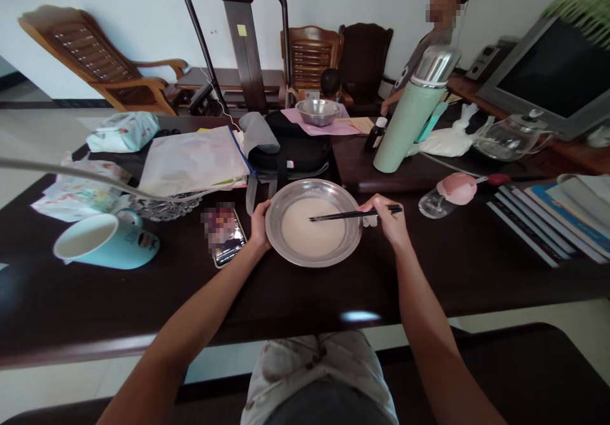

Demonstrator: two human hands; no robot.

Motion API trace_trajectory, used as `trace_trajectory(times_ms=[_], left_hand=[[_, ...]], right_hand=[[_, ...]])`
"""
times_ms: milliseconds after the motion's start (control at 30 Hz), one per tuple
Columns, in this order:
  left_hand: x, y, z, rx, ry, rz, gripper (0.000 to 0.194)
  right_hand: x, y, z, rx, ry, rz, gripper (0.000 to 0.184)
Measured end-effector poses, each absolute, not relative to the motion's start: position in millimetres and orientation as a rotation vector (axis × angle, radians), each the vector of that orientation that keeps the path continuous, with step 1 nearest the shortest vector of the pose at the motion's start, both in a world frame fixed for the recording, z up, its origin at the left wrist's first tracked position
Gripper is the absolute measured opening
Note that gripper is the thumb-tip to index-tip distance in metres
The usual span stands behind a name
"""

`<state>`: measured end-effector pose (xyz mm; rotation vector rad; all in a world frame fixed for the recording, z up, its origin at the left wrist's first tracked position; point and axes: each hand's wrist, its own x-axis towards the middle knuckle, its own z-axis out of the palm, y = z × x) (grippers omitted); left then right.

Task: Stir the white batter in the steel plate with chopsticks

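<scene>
Steel bowl [313,189], 1, between both hands, 1 pool of pale liquid [305,237] inside. Left hand [260,225], curled, gripping bowl's left rim. Right hand [389,220], closed around 2 black chopsticks [340,215], beside bowl's right rim; tips over liquid, cannot tell if dipped. Just left of left hand: 1 phone [233,244]; farther left, 1 blue cup [112,250]. Beyond both hands: 1 smaller bowl [318,115]. Beyond right hand: 1 green flask [403,126]. Right of right hand: 1 pink-topped bottle [436,204], then 1 book stack [528,225].
</scene>
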<state>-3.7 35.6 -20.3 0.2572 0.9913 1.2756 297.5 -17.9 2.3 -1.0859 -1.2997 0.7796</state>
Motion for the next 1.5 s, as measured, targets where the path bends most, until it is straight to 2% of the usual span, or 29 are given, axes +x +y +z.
trace_trajectory(times_ms=[233,467,700,933,1167,1367,1500], left_hand=[[-4.2,31.0,-17.5,0.272,1.021,1.336,0.012],[-2.5,24.6,-20.9,0.274,1.025,1.358,0.018],[2.7,19.4,-19.2,0.243,1.012,1.407,0.014],[3.2,21.9,-18.3,0.214,0.979,1.408,0.009],[3.0,25.3,-18.6,0.213,1.005,1.401,0.01],[0.4,27.5,-21.9,0.212,1.014,1.396,0.012],[0.3,28.2,-23.8,0.19,1.012,1.397,0.013]], right_hand=[[294.5,-19.3,2.7,-1.044,-1.434,0.921,0.057],[296.3,-18.0,2.5,-1.085,-1.309,0.803,0.057],[294.0,-18.1,2.6,-1.052,-1.419,0.942,0.057],[297.6,-16.6,2.5,-1.098,-1.286,0.818,0.057],[295.6,-17.4,1.7,-1.053,-1.404,0.927,0.056],[300.4,-13.9,0.6,-1.079,-1.255,0.774,0.057],[299.8,-15.7,0.0,-1.035,-1.309,0.862,0.059]])
